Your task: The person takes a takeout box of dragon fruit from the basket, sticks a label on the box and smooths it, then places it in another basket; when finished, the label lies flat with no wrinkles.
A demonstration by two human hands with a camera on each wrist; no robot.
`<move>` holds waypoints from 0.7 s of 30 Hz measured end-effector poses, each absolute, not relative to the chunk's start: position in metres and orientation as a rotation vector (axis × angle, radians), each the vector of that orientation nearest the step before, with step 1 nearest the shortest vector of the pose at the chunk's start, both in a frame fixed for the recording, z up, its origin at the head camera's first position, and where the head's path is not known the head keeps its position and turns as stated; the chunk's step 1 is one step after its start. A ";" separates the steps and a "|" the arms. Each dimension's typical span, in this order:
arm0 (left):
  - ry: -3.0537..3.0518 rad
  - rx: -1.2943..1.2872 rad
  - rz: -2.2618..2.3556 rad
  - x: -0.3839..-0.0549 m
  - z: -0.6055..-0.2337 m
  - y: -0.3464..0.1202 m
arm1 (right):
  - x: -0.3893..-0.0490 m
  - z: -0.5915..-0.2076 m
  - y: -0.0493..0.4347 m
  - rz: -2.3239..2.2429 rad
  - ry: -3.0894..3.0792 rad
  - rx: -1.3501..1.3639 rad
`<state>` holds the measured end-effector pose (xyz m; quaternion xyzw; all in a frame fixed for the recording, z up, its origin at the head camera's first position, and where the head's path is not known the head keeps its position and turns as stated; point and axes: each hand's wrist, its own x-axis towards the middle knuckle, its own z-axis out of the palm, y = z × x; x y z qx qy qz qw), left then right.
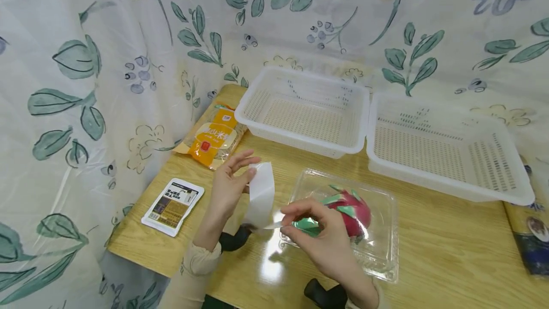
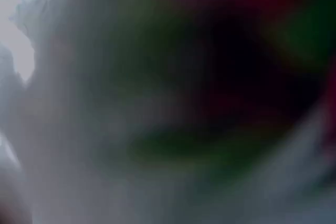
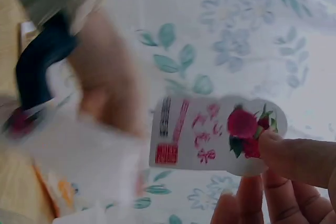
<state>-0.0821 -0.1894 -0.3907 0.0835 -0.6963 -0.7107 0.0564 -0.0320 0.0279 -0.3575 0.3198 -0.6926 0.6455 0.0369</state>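
Observation:
My left hand (image 1: 227, 187) holds a strip of white label paper (image 1: 262, 190), which hangs down in a curve. The right hand (image 1: 328, 242) pinches a sticker (image 3: 197, 135) between thumb and fingers; the right wrist view shows it white, with pink characters and a picture of red dragon fruit. Beneath the right hand, a clear plastic box (image 1: 388, 256) stands on the table, with a red dragon fruit (image 1: 362, 211) with green scales seen within its outline. Close to the left wrist camera everything is blurred whitish, green and dark red.
Two white perforated baskets (image 1: 300, 144) (image 1: 442, 187) stand side by side at the back. An orange food packet (image 1: 214, 137) lies at the back left, a white and brown pouch (image 1: 173, 206) at the left edge. Another packet (image 1: 529, 232) lies at the right. A floral curtain (image 1: 141, 85) surrounds the table.

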 end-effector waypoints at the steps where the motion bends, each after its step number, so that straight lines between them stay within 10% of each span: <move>1: -2.167 0.279 -2.111 -0.092 -0.395 -0.194 | -0.033 -0.355 0.033 2.051 -2.077 0.988; 21: -2.770 0.232 -1.634 -0.163 -0.453 -0.207 | -0.068 -0.355 0.107 2.155 -2.179 0.622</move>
